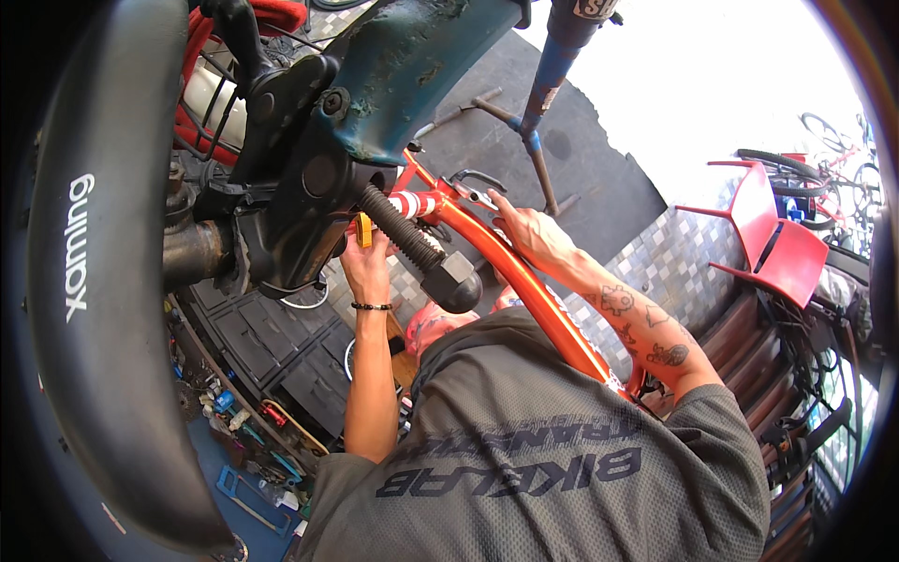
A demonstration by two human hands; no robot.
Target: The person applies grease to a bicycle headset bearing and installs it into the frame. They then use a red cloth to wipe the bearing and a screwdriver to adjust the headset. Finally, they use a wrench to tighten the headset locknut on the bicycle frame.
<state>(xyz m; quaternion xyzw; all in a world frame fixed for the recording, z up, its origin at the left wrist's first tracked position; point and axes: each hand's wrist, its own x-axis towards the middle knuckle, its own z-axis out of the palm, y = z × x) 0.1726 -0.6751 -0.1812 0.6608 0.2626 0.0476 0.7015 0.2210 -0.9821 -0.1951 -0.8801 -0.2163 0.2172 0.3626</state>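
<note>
An orange bicycle frame runs slantwise in front of me, its upper end near the jaw of a repair-stand clamp. My right hand lies against the upper part of this frame, fingers bent over it. Just beyond its fingertips are a silver part and a curved black part. Below the clamp, my left hand is raised with its fingers closed around a small yellow object. The clamp hides part of that object, so its kind does not show. A threaded clamp bolt crosses between my hands.
A long black padded shape fills the left side. Black drawers and a blue bench with tools stand at lower left. A blue stand rises from a dark mat. Red chairs and bicycles are at right.
</note>
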